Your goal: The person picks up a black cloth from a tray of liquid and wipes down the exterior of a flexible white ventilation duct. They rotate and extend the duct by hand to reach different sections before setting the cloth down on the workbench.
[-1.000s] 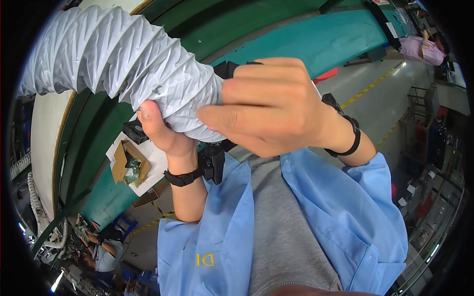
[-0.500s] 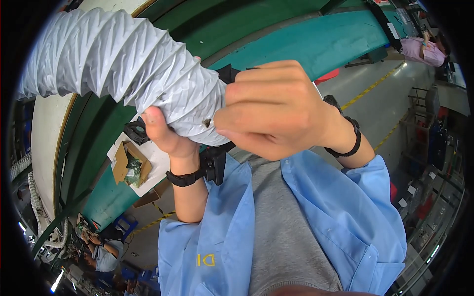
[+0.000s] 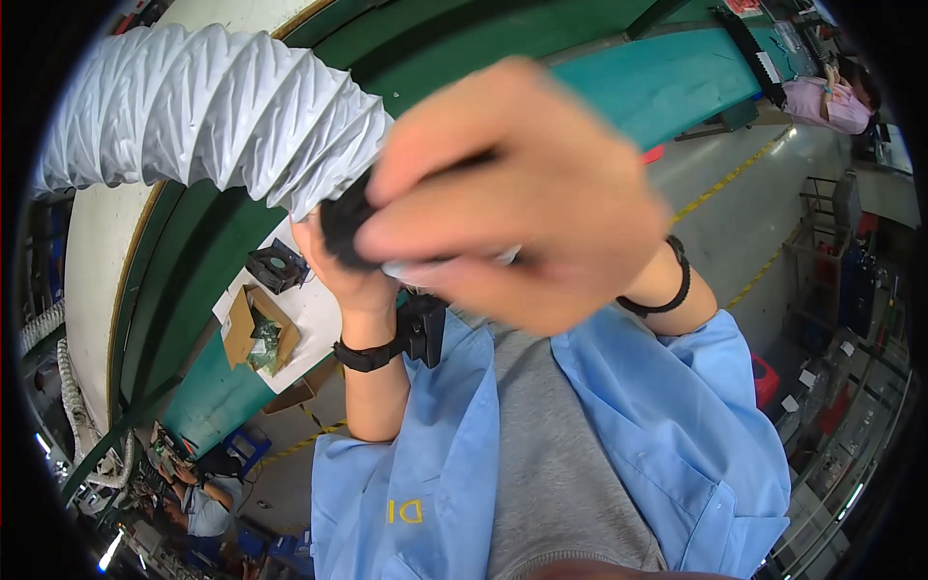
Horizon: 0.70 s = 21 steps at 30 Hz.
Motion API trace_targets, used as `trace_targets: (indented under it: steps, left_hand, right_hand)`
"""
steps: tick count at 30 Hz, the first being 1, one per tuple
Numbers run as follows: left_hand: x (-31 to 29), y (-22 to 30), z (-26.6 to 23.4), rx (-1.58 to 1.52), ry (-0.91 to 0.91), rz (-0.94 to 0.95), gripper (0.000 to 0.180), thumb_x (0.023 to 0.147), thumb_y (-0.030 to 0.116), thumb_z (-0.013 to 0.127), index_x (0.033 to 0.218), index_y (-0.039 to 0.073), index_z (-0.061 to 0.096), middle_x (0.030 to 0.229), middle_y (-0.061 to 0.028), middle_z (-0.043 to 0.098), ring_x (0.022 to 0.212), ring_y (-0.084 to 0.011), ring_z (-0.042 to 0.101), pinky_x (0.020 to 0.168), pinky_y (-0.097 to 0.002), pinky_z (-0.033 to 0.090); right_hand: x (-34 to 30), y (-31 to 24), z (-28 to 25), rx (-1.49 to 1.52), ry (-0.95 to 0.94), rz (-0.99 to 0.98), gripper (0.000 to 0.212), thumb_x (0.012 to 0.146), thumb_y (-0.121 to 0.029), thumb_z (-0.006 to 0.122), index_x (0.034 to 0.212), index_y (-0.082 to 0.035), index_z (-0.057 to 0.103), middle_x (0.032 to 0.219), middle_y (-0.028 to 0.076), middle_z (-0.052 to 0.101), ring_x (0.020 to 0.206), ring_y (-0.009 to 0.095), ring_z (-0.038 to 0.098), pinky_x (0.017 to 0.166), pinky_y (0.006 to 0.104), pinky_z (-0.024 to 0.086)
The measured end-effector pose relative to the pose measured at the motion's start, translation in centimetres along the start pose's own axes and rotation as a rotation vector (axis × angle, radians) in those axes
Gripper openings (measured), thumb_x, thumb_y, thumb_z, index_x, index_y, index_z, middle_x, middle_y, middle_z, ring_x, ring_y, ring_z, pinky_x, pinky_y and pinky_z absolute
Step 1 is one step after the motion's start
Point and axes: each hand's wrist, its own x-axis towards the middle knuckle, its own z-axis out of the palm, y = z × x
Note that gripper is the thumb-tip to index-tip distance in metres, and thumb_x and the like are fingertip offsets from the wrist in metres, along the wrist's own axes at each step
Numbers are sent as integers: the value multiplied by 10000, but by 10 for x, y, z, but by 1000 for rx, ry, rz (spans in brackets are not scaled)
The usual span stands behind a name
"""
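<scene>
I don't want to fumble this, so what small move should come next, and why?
Perhaps steady the right hand by the dark piece near the end of the white ribbed duct: that hand is blurred and hides part of the piece, so any grip is hard to judge, while the left hand is close to it.

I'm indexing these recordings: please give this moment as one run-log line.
left hand: at end of white ribbed hose | right hand: blurred, at dark part | nearby: open carton on white surface

White hose [image 3: 213, 111], spiral-ribbed and creased, arches from upper left, bending down toward centre. Dark piece [image 3: 346, 224] at its lower end, blurred, partly hidden.
</scene>
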Motion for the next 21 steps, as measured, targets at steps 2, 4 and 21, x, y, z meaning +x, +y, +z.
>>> trace_targets:
  steps: [2,4,21]
  left_hand:
    - [-3,2,0,123,28,-7,758,940,445,637,1462,-56,413,1355,-185,595,1199,-275,632,1044,-414,488]
    - [-2,1,4,161,25,26,678,967,454,584,1415,-39,460,1309,-172,619,1163,-271,638,1023,-416,492]
    - [1,14,15,189,53,79,535,988,278,586,1396,-55,492,1309,-149,613,1181,-212,582,1066,-352,418]
  right_hand:
    - [-4,4,3,-110,-97,-140,156,666,-47,685,808,-14,630,966,92,622,777,260,613,658,321,534]
    - [-7,8,-8,-186,-298,-74,140,686,-76,701,795,-22,632,941,79,609,770,249,609,645,329,537]
    - [4,36,-26,-389,-452,-37,194,711,64,700,885,-22,694,901,85,605,747,256,611,617,346,498]
